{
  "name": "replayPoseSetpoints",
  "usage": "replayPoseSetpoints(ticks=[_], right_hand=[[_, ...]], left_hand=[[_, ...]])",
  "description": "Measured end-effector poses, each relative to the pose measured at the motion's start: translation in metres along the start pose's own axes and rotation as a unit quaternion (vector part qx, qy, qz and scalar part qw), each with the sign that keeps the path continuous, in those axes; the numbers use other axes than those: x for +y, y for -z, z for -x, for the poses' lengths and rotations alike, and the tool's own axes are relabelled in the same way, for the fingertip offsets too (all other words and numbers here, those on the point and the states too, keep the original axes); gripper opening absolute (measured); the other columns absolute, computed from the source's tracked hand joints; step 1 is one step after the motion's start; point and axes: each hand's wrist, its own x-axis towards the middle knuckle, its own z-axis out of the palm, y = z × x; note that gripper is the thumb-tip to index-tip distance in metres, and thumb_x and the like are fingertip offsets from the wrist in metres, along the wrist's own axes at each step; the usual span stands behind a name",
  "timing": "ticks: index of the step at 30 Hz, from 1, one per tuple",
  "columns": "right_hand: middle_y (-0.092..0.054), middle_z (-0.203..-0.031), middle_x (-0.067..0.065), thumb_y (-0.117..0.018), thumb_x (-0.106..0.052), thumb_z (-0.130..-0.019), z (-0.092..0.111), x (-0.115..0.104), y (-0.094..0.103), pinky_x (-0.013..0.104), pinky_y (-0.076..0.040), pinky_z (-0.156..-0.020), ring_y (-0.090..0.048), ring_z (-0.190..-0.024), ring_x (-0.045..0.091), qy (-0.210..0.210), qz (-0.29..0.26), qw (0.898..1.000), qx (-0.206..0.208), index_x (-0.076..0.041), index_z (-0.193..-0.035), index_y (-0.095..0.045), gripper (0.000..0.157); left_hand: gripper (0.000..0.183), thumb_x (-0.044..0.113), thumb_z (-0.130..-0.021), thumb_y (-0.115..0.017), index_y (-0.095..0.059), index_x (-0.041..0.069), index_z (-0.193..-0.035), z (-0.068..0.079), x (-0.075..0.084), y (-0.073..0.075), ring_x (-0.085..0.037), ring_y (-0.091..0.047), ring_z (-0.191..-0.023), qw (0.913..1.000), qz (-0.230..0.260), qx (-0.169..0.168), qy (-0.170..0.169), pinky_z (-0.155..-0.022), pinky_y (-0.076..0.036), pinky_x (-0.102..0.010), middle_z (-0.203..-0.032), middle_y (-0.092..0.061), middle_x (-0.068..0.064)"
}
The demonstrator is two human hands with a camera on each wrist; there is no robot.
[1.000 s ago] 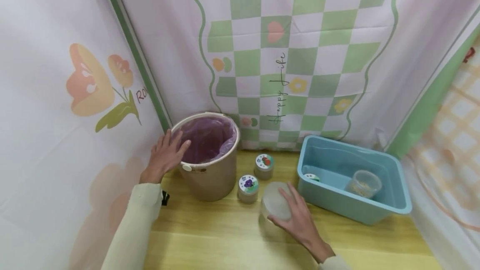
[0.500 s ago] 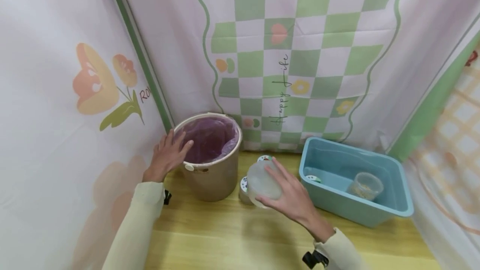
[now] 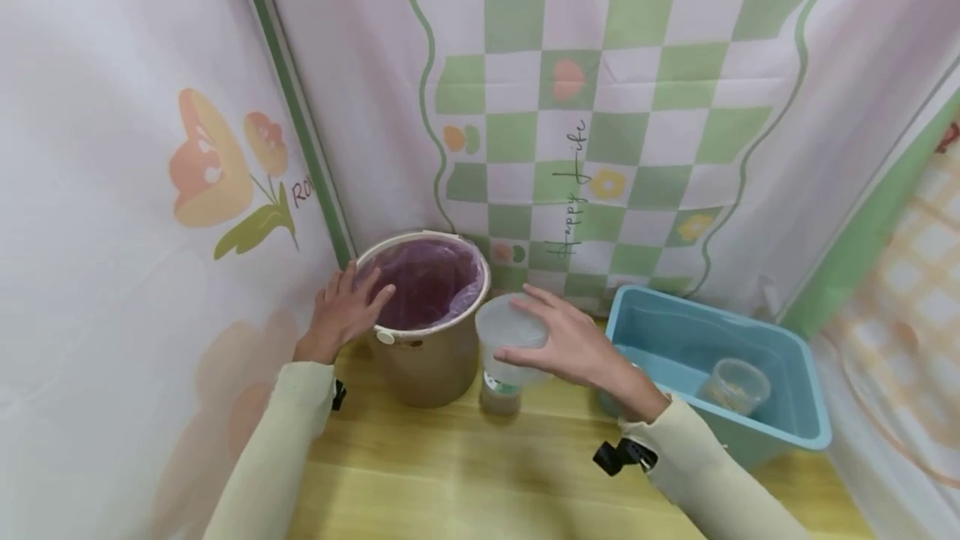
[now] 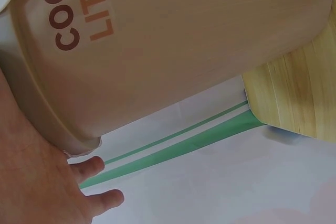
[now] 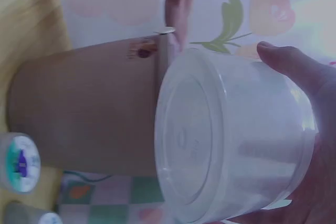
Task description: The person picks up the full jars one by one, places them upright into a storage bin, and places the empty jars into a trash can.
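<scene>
Higher and farther left than in the earlier frame, the clear tub [image 3: 510,340] now hangs just beside the right rim of the bucket [image 3: 431,377], carried there by the right hand [image 3: 573,347], while the left hand [image 3: 341,319] has kept its place. Nearest, on the bench [image 3: 405,482], stands a small jar [image 3: 500,398] with a printed lid; the tub's lower edge partly covers it from above, so a dip in height could knock it over. A second jar [image 5: 31,214], farther off and seen in the right wrist view, could be struck the same way. At the bucket, a sideways bump from the tub might shift it or snag the purple liner [image 3: 450,273]. A slip is possible too, since the tub looks smooth and wide for one hand: the right fingers are clamped round it, thumb on one side, the others opposite and partly hidden. The left fingers are spread apart over the bucket's left rim, gripping nothing; whether they press it cannot be told. Well to the right, the blue basin [image 3: 675,325] holds another clear container [image 3: 738,382], and farthest hangs a checked curtain [image 3: 645,132].
</scene>
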Motion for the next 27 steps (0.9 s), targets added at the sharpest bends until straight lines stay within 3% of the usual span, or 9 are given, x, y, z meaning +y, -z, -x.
replayPoseSetpoints(ticks=[6,12,17,27], right_hand=[[-0.038,-0.177,0.010,-0.076,-0.069,-0.090,-0.027,-0.020,0.019,0.074,-0.046,-0.116,-0.044,-0.156,0.047,0.008,-0.017,1.000,-0.020,-0.022,-0.161,-0.057,0.087],[-0.036,-0.178,0.008,-0.075,-0.070,-0.090,-0.059,-0.038,0.023,0.072,-0.042,-0.121,-0.040,-0.159,0.043,0.003,-0.042,0.999,-0.016,-0.020,-0.162,-0.054,0.090],[-0.036,-0.177,0.009,-0.074,-0.072,-0.090,-0.086,-0.043,0.011,0.067,-0.043,-0.122,-0.042,-0.158,0.041,-0.010,-0.057,0.998,0.012,-0.021,-0.164,-0.052,0.092],[-0.035,-0.177,0.012,-0.076,-0.068,-0.092,-0.127,-0.038,-0.035,0.063,-0.040,-0.127,-0.041,-0.158,0.042,-0.019,-0.056,0.998,0.033,-0.015,-0.165,-0.048,0.095]], left_hand=[[0.080,0.069,-0.112,-0.025,-0.027,0.019,-0.174,-0.001,0.001,0.000,-0.055,-0.004,-0.166,1.0000,-0.006,0.001,-0.003,-0.132,-0.008,-0.076,-0.183,0.001,-0.025],[0.080,0.068,-0.112,-0.026,-0.027,0.018,-0.174,0.002,0.001,0.001,-0.056,-0.006,-0.166,1.0000,-0.006,-0.002,-0.001,-0.132,-0.007,-0.076,-0.182,0.001,-0.026],[0.080,0.068,-0.112,-0.026,-0.028,0.018,-0.174,0.004,0.001,0.001,-0.055,-0.005,-0.166,1.0000,-0.003,-0.005,0.004,-0.132,-0.006,-0.076,-0.182,0.002,-0.026],[0.079,0.067,-0.113,-0.028,-0.030,0.017,-0.174,0.003,0.003,0.002,-0.054,-0.004,-0.167,0.9999,-0.002,-0.012,0.004,-0.132,-0.006,-0.076,-0.183,0.003,-0.025]])
